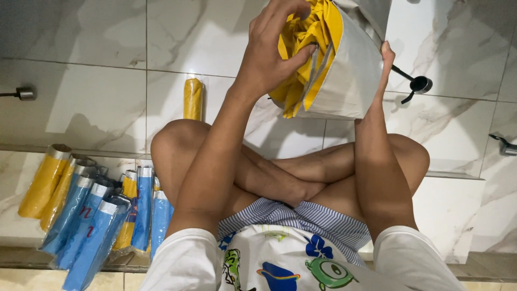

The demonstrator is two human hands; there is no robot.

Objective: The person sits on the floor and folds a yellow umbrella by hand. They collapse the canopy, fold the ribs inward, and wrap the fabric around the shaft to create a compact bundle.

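Down at far left, a small metal fitting [21, 94] sits on the marble tile floor [97, 91]. Nearer, against a low tile ledge, lies a heap of folded umbrellas in clear sleeves [91, 215]: yellow ones at the left edge, blue ones to their right, overlapping. One rolled yellow umbrella [193, 99] lies alone farther out, just beyond the person's left knee.

Person sits cross-legged, bare legs crossed at centre, striped shorts and a white cartoon-print shirt near the bottom edge.

Left hand [266, 56] is raised at top centre, fingers curled and dug into the bunched yellow fabric of a half-folded umbrella [344, 75], thumb pressed along the folds; it grips the cloth. The umbrella is held in the air above the knees, yellow inside, silver-grey outside, its open end towards the left hand.

Right hand [384, 67] sits on the umbrella's right side, mostly hidden behind the silver canopy; only an edge of it shows, pressed against the fabric, so the grip itself cannot be told.

Right of that, a black umbrella handle [417, 84] lies on the tile. Another metal fitting [505, 145] shows at far right.
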